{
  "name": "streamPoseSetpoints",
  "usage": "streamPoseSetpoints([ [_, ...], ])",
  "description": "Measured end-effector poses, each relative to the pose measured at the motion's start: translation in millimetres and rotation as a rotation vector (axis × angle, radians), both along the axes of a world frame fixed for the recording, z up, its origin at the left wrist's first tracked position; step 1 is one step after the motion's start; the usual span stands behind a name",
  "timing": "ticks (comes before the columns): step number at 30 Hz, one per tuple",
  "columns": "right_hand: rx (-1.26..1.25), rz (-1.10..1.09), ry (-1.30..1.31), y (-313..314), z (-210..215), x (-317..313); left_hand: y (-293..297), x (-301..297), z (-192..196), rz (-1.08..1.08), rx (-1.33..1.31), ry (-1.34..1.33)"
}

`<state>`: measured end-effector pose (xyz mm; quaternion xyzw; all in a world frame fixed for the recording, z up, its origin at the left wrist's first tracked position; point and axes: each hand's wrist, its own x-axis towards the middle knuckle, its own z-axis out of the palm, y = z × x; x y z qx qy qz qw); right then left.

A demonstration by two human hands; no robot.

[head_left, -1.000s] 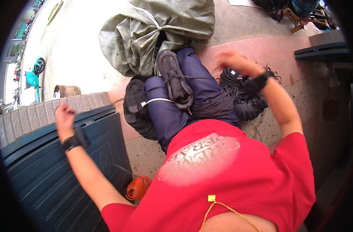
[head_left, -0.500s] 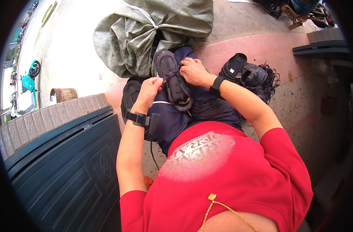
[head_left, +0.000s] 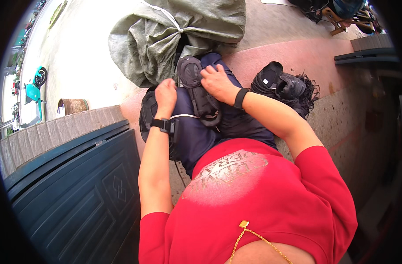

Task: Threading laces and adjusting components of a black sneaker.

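A black shoe (head_left: 198, 90) rests sole-up on the person's raised leg at twelve o'clock. Both hands work at it: the left hand (head_left: 165, 94) curled shut at its nine o'clock side, the right hand (head_left: 216, 81) clamped on the sole. Judged mid-fitting; next needs a firm pull. Grey sack (head_left: 174, 35) lies beyond.

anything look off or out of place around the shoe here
Nothing looks damaged or spilled. The black mesh shoe rests sole-up on the raised knee, both hands on it: left hand at its near side, right hand on top. A second black shoe lies loose on the paving, beside a grey-green sack.
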<state>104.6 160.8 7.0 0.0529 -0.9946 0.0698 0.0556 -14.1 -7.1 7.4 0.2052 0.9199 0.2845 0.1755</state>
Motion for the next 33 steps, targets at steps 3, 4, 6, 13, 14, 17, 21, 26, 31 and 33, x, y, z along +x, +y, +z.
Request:
streamPoseSetpoints([
  [3,-0.067,-0.105,0.047,3,-1,2,-11,-14,-3,0.165,0.283,-0.173],
  [4,-0.096,-0.157,0.035,5,-2,3,-12,-10,2,0.169,0.284,-0.172],
  [6,-0.098,-0.137,0.048,5,-8,5,-16,9,13,0.286,0.385,-0.565],
  [13,-0.107,-0.161,-0.041,2,-7,3,-16,39,-8,0.060,0.048,-0.092],
  [14,-0.104,-0.153,-0.038,2,-6,3,-13,40,-4,0.067,0.052,-0.088],
  [17,-0.123,-0.166,-0.069,2,-6,2,-8,38,-1,0.036,-0.004,-0.084],
  [21,-0.143,-0.166,-0.078,1,-8,2,-8,36,-7,0.015,-0.013,-0.056],
  [26,-0.148,-0.181,-0.078,1,-10,1,0,38,-6,0.002,-0.052,0.023],
  [31,-0.148,-0.199,-0.089,1,-11,1,4,37,-2,-0.064,-0.123,0.104],
  [33,-0.150,-0.200,-0.092,1,-11,1,7,37,-3,-0.075,-0.138,0.131],
])
